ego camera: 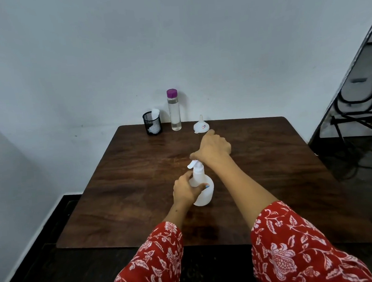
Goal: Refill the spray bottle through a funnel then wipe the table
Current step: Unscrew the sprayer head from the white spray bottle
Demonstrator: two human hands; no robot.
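Nearest the camera, two forearms in red floral sleeves [295, 238] reach out over a dark wooden table [122, 188]. Just beyond them, near the middle of the table, stands the spray bottle [202, 190]: upright, translucent white plastic, with a rounded body that narrows to a slim neck and a white trigger head still on top, its nozzle pointing left. The left hand [184, 190] grips it from the left side, fingers curled round the shoulder of the body with the thumb laid across the front.

The right hand [213, 148] is farther out, past the bottle's trigger head and apart from it. It holds nothing; the forefinger is stretched toward the far edge and the other fingers are loosely curled. Its fingertip is just short of the funnel [201, 126], a small white one resting wide mouth down, spout up, with a little sticker on its side.

Left of the funnel along the far edge stands a tall clear bottle [174, 111] of clear liquid with a purple cap, and farther left a black mesh cup [152, 123] holding a white cloth [155, 113].
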